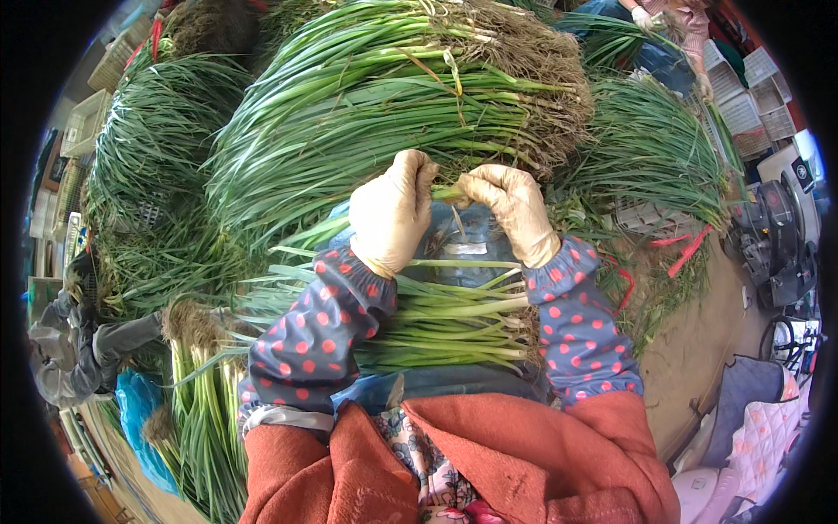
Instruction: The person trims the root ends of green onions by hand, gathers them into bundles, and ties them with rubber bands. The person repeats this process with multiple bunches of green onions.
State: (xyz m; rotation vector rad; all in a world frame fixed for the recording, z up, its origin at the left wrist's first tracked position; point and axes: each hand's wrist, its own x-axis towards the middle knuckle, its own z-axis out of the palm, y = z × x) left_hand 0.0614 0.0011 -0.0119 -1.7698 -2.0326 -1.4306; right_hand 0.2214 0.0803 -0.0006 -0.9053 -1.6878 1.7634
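My left hand [391, 213], in a pale work glove, is closed around a green allium stalk [445, 193], either green onion or green garlic. The leaves of that stalk trail out to the left. My right hand [510, 206], gloved as well, pinches the root end; the fingertips partly hide it. Below my hands, a row of trimmed-looking stalks [458, 321] lies across my lap on a blue plastic sheet [438, 382], roots to the right. Just beyond my hands rises a large heap of rooted stalks [366, 111], its brown roots [556, 98] also on the right.
Upright bundles [209, 393] stand at lower left beside a blue bag [141, 419]. Another heap [655, 144] lies at right, near a co-worker's gloved hand [641, 18]. Plastic crates [85, 124] line the left side. A scooter [776, 229] and red ties [691, 250] are at right.
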